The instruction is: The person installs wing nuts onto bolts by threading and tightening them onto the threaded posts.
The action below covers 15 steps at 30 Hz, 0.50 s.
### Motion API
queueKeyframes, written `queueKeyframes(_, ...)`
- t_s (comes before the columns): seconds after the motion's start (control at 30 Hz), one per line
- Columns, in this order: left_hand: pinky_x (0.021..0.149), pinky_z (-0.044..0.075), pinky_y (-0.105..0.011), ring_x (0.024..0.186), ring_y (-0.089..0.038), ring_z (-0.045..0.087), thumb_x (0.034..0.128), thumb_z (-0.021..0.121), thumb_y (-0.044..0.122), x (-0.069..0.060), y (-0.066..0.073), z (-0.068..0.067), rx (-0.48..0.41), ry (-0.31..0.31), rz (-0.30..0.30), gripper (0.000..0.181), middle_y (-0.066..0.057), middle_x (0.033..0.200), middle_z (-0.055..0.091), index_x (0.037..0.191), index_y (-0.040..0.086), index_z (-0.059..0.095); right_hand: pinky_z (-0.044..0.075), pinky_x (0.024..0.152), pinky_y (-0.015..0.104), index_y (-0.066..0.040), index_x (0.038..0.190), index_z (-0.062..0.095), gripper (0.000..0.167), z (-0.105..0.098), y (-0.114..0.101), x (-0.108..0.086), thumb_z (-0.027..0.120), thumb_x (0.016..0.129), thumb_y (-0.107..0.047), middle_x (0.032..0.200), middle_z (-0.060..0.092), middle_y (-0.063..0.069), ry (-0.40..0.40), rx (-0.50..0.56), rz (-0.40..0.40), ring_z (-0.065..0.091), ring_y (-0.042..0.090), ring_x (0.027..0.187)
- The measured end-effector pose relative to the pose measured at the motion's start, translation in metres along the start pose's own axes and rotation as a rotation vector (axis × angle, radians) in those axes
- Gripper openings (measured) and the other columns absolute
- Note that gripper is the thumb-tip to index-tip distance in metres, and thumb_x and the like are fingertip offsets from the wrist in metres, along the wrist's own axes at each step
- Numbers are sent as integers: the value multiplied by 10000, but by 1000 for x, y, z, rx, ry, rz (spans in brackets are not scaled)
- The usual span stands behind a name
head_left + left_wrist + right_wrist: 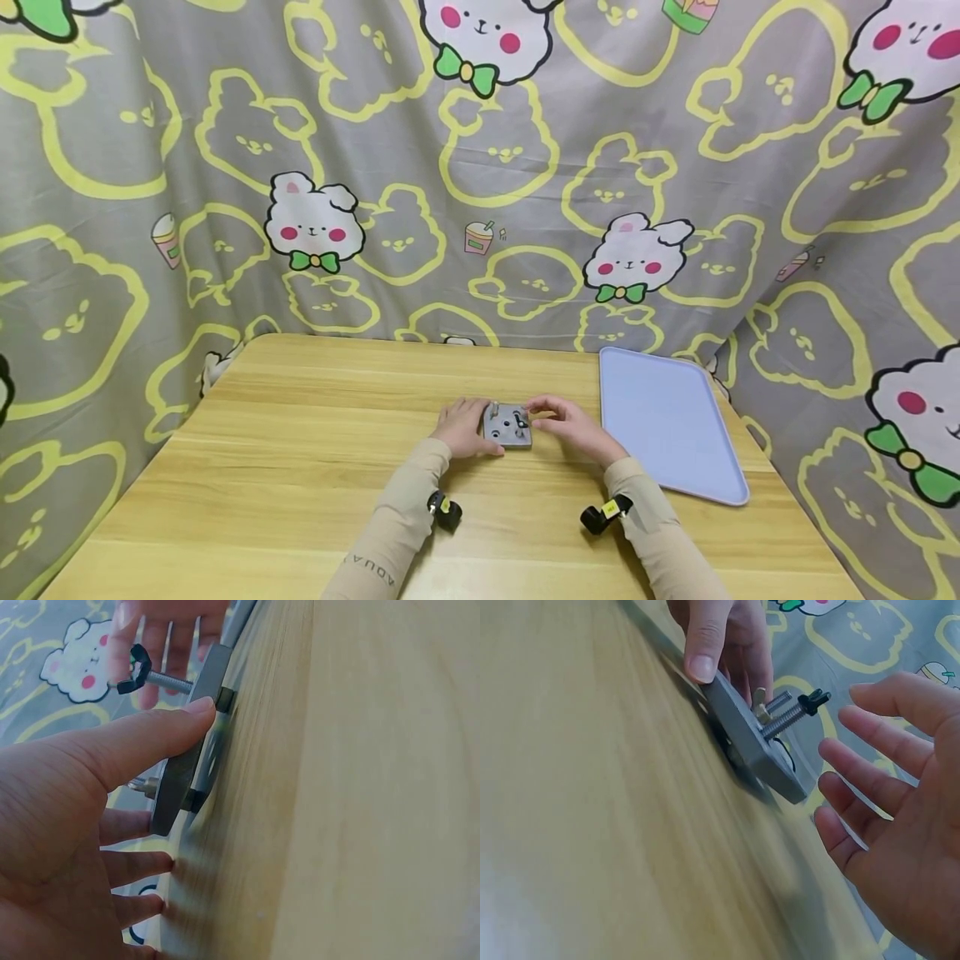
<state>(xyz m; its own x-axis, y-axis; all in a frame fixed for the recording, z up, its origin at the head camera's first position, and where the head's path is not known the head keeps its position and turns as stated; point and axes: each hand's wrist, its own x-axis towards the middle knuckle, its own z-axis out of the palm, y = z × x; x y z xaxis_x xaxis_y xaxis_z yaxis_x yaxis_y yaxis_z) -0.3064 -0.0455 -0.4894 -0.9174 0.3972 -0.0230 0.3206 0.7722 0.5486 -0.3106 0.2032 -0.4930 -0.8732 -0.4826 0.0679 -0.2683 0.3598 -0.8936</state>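
One wooden table (pixel 262 458), tray (pixel 667 417) at two o'clock, curtain (pixel 525 279) beyond at twelve. Left hand (pixel 460 428) pinches metal plate (pixel 498 435); right hand (pixel 576 427) is spread.

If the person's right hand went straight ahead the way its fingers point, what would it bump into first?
The right hand would probably first meet the small black winged nut on the threaded silver bolt rising from the square grey plate; the exact gap is unclear.
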Motion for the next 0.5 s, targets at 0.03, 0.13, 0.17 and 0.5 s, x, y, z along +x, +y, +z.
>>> queueKeyframes(0.03, 1179, 156, -654, 1432, -435, 296, 704, 824, 467, 0, 0, 0, -1, -2, 0, 927, -126, 1500, 447, 1457, 117, 414, 398, 1074, 435, -88, 1298, 588, 340, 0, 0, 2, 578, 970, -176, 1372, 567, 121, -2, -12, 5, 481, 332, 1287)
queueKeyframes(0.13, 1178, 161, -653, 1432, -434, 295, 711, 821, 467, -1, 0, 0, -2, -6, -1, 914, -122, 1498, 450, 1455, 120, 418, 405, 1083, 447, -122, 1332, 582, 363, 2, -2, 6, 556, 975, -178, 1404, 556, 87, -35, -41, 2, 481, 303, 1302)
queueKeyframes(0.17, 1178, 161, -654, 1432, -435, 294, 713, 820, 468, -1, 0, 0, -3, -6, 0, 912, -123, 1497, 450, 1454, 118, 419, 405, 1084, 443, -125, 1328, 588, 359, 2, -2, 7, 550, 974, -171, 1410, 554, 84, -45, -48, -3, 480, 297, 1307)
queueKeyframes(0.5, 1179, 154, -657, 1438, -427, 292, 715, 813, 481, 1, -1, -1, 8, -12, -5, 931, -122, 1505, 443, 1463, 104, 408, 382, 1072, 438, -66, 1243, 636, 322, 5, -6, 11, 516, 945, -63, 1399, 551, 142, -99, -24, -51, 485, 304, 1289)
